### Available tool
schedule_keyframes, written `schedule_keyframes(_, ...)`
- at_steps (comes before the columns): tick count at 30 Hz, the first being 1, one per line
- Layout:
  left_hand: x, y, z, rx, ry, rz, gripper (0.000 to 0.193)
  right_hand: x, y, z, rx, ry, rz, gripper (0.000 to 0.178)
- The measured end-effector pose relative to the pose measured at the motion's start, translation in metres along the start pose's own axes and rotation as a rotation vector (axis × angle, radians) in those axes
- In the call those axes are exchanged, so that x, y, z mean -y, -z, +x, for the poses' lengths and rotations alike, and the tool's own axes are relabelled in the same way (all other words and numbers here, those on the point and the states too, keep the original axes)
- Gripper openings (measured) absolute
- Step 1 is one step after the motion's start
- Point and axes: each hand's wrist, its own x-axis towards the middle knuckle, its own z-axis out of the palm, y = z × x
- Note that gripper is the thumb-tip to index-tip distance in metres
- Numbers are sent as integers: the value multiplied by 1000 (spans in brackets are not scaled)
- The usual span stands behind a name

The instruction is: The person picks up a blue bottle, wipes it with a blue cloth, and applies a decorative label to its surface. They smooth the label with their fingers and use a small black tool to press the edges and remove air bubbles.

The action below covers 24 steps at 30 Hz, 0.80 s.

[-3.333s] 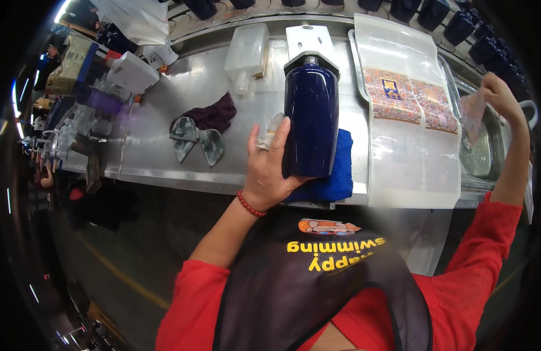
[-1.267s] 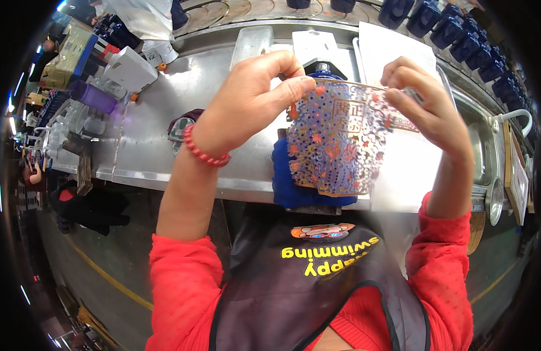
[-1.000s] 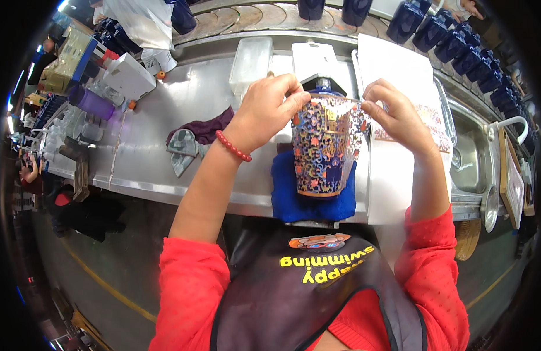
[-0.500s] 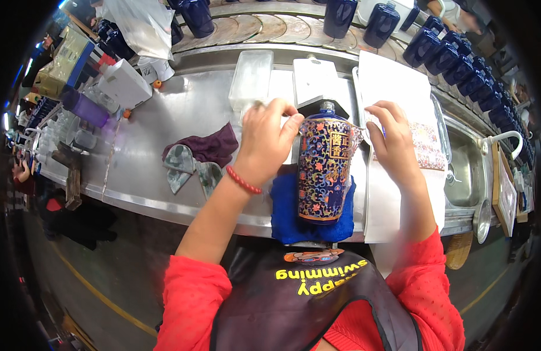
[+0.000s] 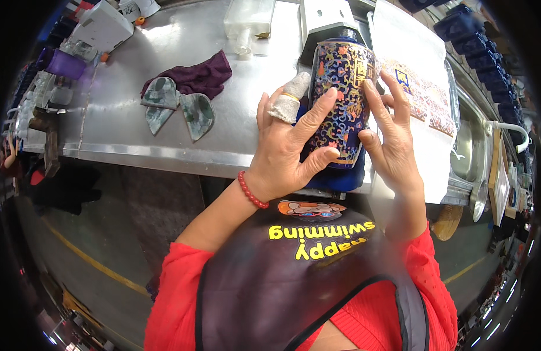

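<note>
A dark blue bottle (image 5: 346, 99) lies on its back, its neck pointing away from me toward a dark angular holder (image 5: 310, 50). A patterned sheet with scrolls and flowers covers its front. My left hand (image 5: 282, 140) is open along the bottle's left side, index finger and thumb on the sheet. A grey cloth finger cover (image 5: 288, 102) sits on one of its fingers. My right hand (image 5: 395, 143) is open too, its stretched fingers against the bottle's right edge. Beneath the bottle shows a blue cloth (image 5: 341, 181).
To the right lie white paper (image 5: 431, 155) and patterned printed sheets (image 5: 423, 93), beside a metal sink (image 5: 469, 149). A purple cloth (image 5: 203, 76) and green-grey camouflage cloth pieces (image 5: 162, 96) lie left. A clear plastic container (image 5: 247, 20) stands at the back.
My hands have come down from the bottle's upper corners onto its sides. The sheet's upper right corner, lifted off before, now lies closer to the bottle. The view has tilted nearer to me.
</note>
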Motion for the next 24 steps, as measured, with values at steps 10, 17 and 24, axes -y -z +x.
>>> schedule_keyframes(10, 10, 2, -1, 21, -63, -38, 78, 2, -7, -8, -54, 38, 63, 64)
schedule_keyframes(17, 4, 6, -18, 1, -64, 107, 112, -2, -3, -14, -37, -1, 29, 70)
schedule_keyframes(24, -7, 17, -17, -72, -79, 437, 112, -5, 3, -13, 13, -50, 100, 72)
